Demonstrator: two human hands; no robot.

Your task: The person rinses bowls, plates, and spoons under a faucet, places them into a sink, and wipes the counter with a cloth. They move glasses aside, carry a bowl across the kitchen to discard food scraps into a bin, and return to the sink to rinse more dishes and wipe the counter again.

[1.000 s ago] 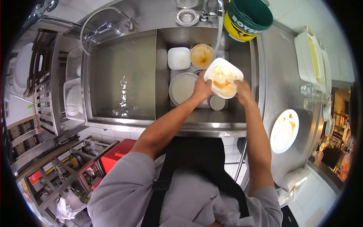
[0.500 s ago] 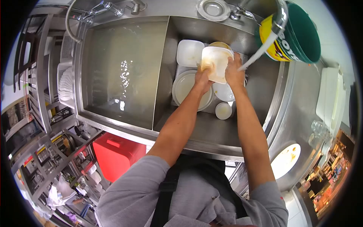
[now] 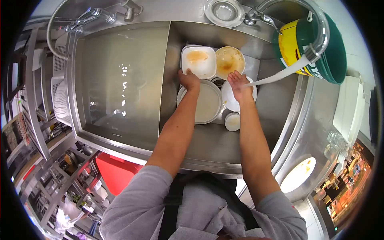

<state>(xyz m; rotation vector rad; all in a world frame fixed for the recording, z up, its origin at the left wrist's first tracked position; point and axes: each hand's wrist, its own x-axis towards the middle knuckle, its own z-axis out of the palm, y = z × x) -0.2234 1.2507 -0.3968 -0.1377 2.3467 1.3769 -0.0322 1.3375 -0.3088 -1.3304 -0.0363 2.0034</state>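
Observation:
In the right basin, my left hand (image 3: 189, 80) grips the near edge of a white square dish (image 3: 199, 64) with an orange-brown residue and some liquid in it. My right hand (image 3: 241, 85) is open, palm up, under the water stream (image 3: 280, 75), above a white plate (image 3: 229, 98). Beyond it sits a round bowl (image 3: 231, 62) with yellow-brown stains. A large round plate (image 3: 209, 102) lies below the square dish, partly behind my left forearm. Nearer me is a small white cup (image 3: 232, 122).
The left basin (image 3: 120, 80) holds cloudy water. A curved faucet (image 3: 322, 34) runs beside a green and yellow bucket (image 3: 334, 52). A metal strainer (image 3: 224, 13) rests on the back ledge. A stained white plate (image 3: 298, 175) and glass jars (image 3: 336, 142) stand at right.
The square dish has gone from between both hands to the basin's back left, over the other dish there. My right hand has opened and come away from it. The view has shifted slightly.

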